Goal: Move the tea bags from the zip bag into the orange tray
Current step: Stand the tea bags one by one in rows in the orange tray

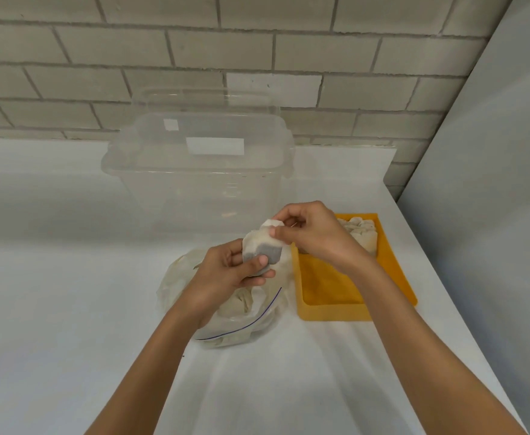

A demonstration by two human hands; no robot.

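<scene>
A small clump of tea bags (262,246) is held above the zip bag (235,312), gripped from below by the left hand (226,274) with thumb curled over it, while the right hand (312,235) pinches its upper edge. Under the left hand lies the zip bag; beneath the right wrist sits the orange tray (329,287), more tea bags (362,233) stacked beyond that hand. A clear tub (201,171) stands beyond both hands on the white counter (69,277).

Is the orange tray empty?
No, several tea bags lie at the far end of the orange tray.
</scene>
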